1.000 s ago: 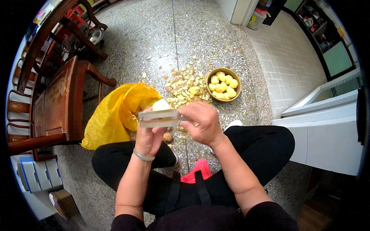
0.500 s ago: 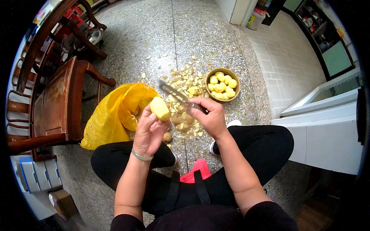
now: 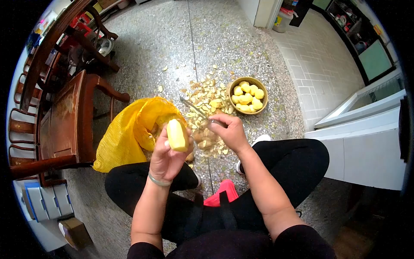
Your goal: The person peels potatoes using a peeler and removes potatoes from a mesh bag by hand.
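Observation:
A peeled yellow potato [image 3: 177, 135] is gripped upright in my left hand [image 3: 165, 157], in front of the open mouth of a yellow mesh bag [image 3: 123, 134]. My right hand [image 3: 230, 132] is closed on the handle of a peeler [image 3: 195, 108], whose metal end points up and left, apart from the potato. Beneath and beyond the hands, peelings [image 3: 208, 96] lie scattered over the speckled floor. A round basket [image 3: 265, 100] of peeled potatoes stands on the floor beyond my right hand. Some brown potatoes lie among the peelings, partly hidden.
A wooden chair [image 3: 62, 121] stands at the left, beside the yellow bag. Below it are small drawers [image 3: 49, 202] and a box [image 3: 77, 233]. My bent knees flank the work area, with a pink item [image 3: 223, 193] between them. A white door panel [image 3: 366, 162] is at the right.
The peeler has left the potato and swung to point up and left. The potato has turned upright in my left hand and moved slightly lower since half a second ago.

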Demonstrator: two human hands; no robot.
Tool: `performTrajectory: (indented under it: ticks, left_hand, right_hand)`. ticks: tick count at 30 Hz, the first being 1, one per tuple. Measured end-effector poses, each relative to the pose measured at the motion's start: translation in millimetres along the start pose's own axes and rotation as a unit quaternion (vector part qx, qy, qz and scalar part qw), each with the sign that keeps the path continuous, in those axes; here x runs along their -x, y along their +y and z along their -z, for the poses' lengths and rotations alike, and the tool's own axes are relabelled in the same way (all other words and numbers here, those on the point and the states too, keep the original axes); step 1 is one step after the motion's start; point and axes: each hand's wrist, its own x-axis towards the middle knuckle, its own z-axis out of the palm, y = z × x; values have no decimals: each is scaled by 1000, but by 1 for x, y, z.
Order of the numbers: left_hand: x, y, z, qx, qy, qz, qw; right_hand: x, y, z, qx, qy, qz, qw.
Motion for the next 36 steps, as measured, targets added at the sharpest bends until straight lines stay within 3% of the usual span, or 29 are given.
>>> performTrajectory:
  ticks: [3,9,14,16,17,19,22,24,28,32,36]
  left_hand:
    - [-2,-1,-2,-51,54,-11,997]
    - [-3,-2,4,-54,72,-9,996]
    - [-5,-3,-2,-90,105,-24,990]
    - [-5,-4,7,-90,115,-27,989]
    - [-3,-3,23,-59,104,-22,993]
    - [-1,-5,14,-27,125,-33,991]
    - [1,-7,19,-15,111,-20,994]
    - [0,-6,16,-13,85,-7,996]
    - [-3,-9,9,-19,136,-6,991]
    - [0,-8,1,-65,134,9,989]
    - [2,-10,-1,-75,61,29,995]
  right_hand:
    - [1,-12,7,-15,-11,-3,1000]
    - [6,-29,2,-22,-70,43,996]
    - [8,-29,-5,-31,-40,57,997]
    - [10,-42,-1,68,-17,147,987]
    - [12,-48,-1,68,-16,147,987]
    - [14,-56,-3,122,-28,277,953]
    - [12,-55,-6,180,-14,335,925]
    - [10,-48,-5,183,-11,333,925]
    - [6,-35,-1,167,-14,287,943]
    - [-5,-12,10,165,7,202,965]
    - [-12,8,25,222,26,124,967]
